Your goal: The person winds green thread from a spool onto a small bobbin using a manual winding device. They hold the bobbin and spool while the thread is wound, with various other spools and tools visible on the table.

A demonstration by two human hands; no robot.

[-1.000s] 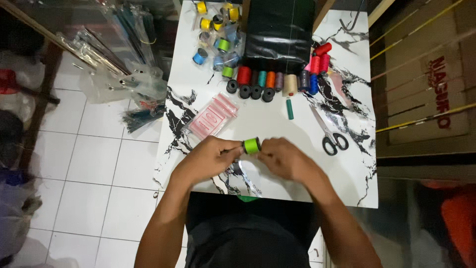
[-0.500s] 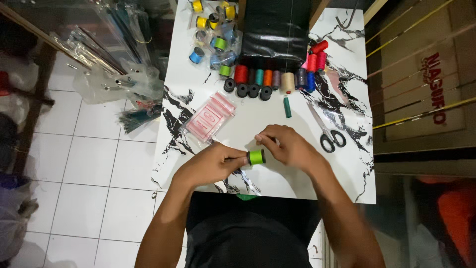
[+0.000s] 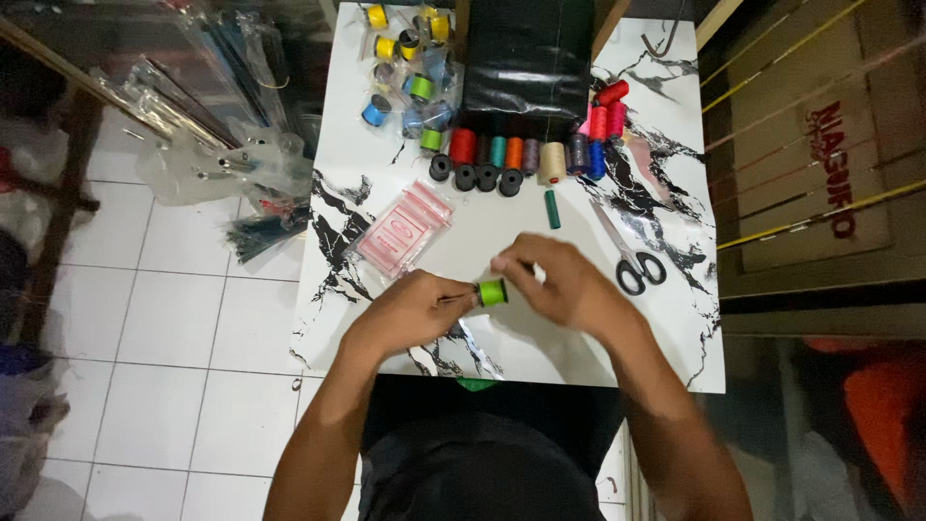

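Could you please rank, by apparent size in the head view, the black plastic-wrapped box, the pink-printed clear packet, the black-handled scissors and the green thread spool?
1. Black plastic-wrapped box
2. Pink-printed clear packet
3. Black-handled scissors, close to the packet, so that order is unsure
4. Green thread spool, between both hands

One head-worn camera looks almost straight down from above the person's lap, near enough that the bench (image 3: 424, 207) fills the middle, with tiled floor (image 3: 174, 318) left and forearms below.

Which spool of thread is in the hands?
The bright green spool, pinched between the left hand and right hand; the other spools stand far back.
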